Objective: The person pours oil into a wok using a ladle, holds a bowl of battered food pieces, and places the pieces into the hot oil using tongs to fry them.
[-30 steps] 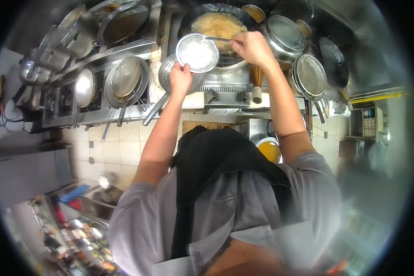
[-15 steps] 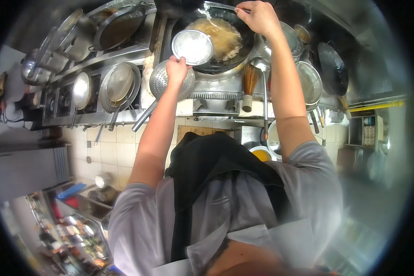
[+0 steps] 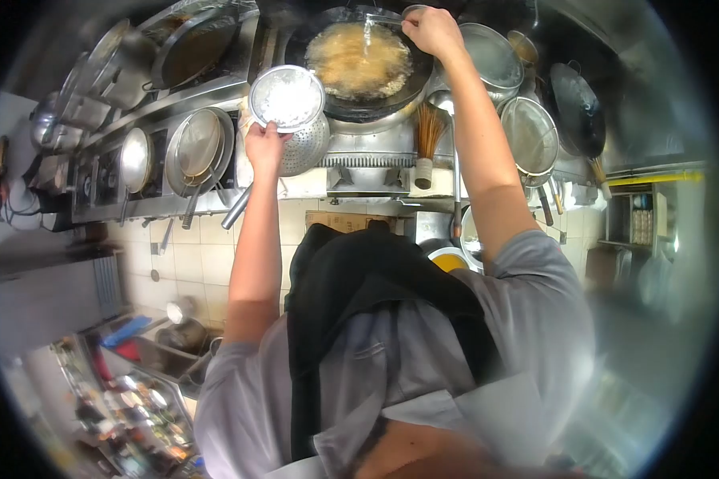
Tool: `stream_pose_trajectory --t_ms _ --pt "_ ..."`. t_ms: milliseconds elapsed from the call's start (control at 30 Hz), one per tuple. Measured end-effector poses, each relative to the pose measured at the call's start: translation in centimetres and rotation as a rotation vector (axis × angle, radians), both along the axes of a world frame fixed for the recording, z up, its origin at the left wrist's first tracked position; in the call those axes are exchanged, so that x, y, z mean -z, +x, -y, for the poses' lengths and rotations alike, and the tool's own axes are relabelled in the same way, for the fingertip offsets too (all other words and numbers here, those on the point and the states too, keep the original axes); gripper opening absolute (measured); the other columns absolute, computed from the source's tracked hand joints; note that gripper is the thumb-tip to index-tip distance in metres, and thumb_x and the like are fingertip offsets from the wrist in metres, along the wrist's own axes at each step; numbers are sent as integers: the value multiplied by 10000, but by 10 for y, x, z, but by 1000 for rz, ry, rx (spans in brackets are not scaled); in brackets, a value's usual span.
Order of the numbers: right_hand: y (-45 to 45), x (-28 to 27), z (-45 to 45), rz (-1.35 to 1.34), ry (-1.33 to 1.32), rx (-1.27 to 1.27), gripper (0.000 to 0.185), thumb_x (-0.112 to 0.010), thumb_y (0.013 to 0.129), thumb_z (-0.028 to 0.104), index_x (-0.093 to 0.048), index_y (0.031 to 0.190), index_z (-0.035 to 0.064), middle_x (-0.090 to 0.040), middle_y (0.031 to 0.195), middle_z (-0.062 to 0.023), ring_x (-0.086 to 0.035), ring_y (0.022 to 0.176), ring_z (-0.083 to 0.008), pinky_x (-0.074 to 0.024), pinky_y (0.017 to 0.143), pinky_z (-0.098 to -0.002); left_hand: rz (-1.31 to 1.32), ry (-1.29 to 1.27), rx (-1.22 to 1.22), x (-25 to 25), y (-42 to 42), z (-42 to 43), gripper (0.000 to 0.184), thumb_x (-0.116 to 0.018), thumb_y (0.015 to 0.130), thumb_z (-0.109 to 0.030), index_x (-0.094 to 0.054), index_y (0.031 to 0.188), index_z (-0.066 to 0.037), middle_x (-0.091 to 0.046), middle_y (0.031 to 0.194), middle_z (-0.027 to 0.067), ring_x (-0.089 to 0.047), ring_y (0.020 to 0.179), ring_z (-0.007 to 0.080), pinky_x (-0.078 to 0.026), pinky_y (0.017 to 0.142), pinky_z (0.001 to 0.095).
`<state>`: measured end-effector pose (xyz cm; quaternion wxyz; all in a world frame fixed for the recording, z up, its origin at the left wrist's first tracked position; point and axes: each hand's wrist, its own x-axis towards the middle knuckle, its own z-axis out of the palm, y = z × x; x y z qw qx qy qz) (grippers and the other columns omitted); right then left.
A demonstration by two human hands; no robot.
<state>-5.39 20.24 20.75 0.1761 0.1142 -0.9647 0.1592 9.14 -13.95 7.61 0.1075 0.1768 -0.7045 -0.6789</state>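
My left hand (image 3: pixel 267 148) grips the rim of a round metal bowl (image 3: pixel 286 99), whose inside has white residue. The bowl is left of a large black wok (image 3: pixel 337 107), over a perforated ladle-like strainer (image 3: pixel 307 150) it partly covers. Frothy yellowish liquid (image 3: pixel 355 64) fills the wok. At the wok's far right edge my right hand (image 3: pixel 434 33) is closed around the end of a thin metal faucet spout (image 3: pixel 385 17). From the spout a clear stream (image 3: pixel 367 37) falls into the liquid. My right fingertips are partly hidden.
A bamboo brush (image 3: pixel 429 144) and a long-handled ladle (image 3: pixel 455 172) lie right of the burner. Farther right are a mesh strainer (image 3: pixel 529 142), a metal pot (image 3: pixel 490 56) and another wok (image 3: pixel 575 108). Several strainers (image 3: pixel 199 142) and a pan (image 3: pixel 193 54) stand left.
My left hand has drawn the bowl left, away from over the wok's edge. My right hand has shifted slightly left and down with the spout; the stream now falls nearer the wok's middle.
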Motion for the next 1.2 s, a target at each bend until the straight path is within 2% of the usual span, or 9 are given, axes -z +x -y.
stream_pose_trajectory --t_ms 200,267,433,567,800,867,1000,1100,1200 --pt "1 18 -21 64 20 141 280 -658 838 345 -782 979 136 -731 982 -179 -689 976 -366 -540 918 -465 -1 54 38 -1 17 16 178 -547 965 -64 -554 944 113 -644 956 211 -700 813 257 -648 722 362" --pt "-2 31 -24 99 38 211 299 -658 847 358 -778 999 130 -730 998 -187 -687 985 -371 -539 920 -467 -39 34 63 5 16 22 186 -527 994 -54 -559 980 129 -653 892 189 -719 757 250 -648 644 333" --pt "39 18 4 48 -53 293 351 -645 886 395 -765 1058 113 -726 1024 -207 -682 1013 -380 -533 913 -476 -52 16 135 8 6 33 187 -538 990 -66 -583 1013 114 -664 875 173 -719 720 232 -639 615 321" --pt "99 0 69 19 36 -12 318 -665 865 363 -761 1051 124 -733 941 -187 -700 908 -385 -558 838 -484 -55 -53 158 22 -14 39 199 -576 965 -91 -606 981 105 -691 814 166 -733 670 237 -606 592 323" --pt "114 22 154 229 421 -111 230 -583 827 167 -750 877 17 -731 893 -206 -731 846 -363 -590 755 -462 9 -287 274 11 -24 31 241 -581 938 -152 -614 944 87 -697 775 193 -739 666 266 -581 629 376" --pt "112 28 157 204 491 -155 226 -572 808 147 -749 860 17 -734 880 -200 -737 828 -359 -592 735 -457 -9 -302 291 10 -26 28 228 -597 940 -115 -618 989 107 -695 802 156 -746 680 254 -577 561 353" --pt "124 6 156 220 396 -50 233 -566 829 166 -747 853 22 -729 860 -206 -731 824 -367 -588 745 -468 -6 -268 297 2 -21 26 223 -603 928 -111 -614 953 110 -691 793 157 -743 669 260 -579 562 351" --pt "123 -9 140 59 241 -27 268 -557 861 229 -748 875 41 -716 849 -224 -710 807 -402 -575 779 -496 11 -316 303 1 -24 30 235 -608 925 -116 -604 943 118 -687 793 172 -742 667 264 -583 559 347" --pt "96 -10 120 42 227 17 276 -570 853 246 -748 910 44 -718 856 -226 -708 812 -411 -574 786 -503 -5 -331 283 15 -30 38 238 -572 931 -143 -629 980 83 -717 765 210 -742 682 277 -575 653 397"
